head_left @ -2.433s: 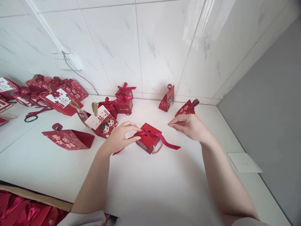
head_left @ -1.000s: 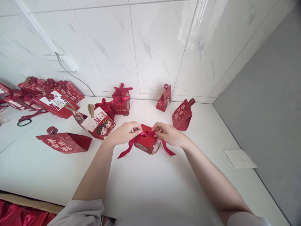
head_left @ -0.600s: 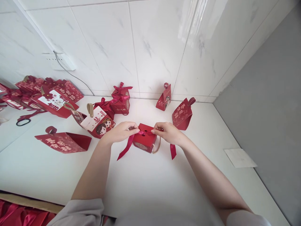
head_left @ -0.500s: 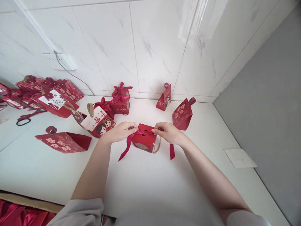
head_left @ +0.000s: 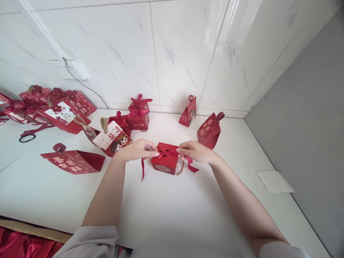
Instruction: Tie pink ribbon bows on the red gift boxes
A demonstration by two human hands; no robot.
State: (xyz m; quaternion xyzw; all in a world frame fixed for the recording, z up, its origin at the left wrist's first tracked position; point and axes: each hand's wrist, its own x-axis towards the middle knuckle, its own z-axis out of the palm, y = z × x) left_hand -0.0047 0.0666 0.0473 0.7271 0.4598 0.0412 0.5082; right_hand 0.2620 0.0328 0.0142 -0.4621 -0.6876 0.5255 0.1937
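A small red gift box [head_left: 163, 166] with a gold oval pattern sits on the white table in front of me. Dark red ribbon [head_left: 172, 153] crosses its top. My left hand [head_left: 139, 149] pinches the ribbon at the box's left edge, and one tail hangs below those fingers. At the right edge my right hand [head_left: 196, 151] pinches the other side, its tail drooping onto the table. A twisted cord handle [head_left: 180, 169] loops out from the box's right side. The knot, if there is one, is too small to make out.
Several red boxes with bows [head_left: 138, 116] stand by the tiled wall. A triangular box [head_left: 73, 161] lies left, beside scissors [head_left: 27, 137]. Two more boxes, one slim [head_left: 188, 114] and one wider [head_left: 209, 130], stand right. A white sheet [head_left: 275, 181] lies near the right edge.
Both hands have shifted their hold on the ribbon. The left tail now hangs closer to the box, and the right tail has swung up and inward.
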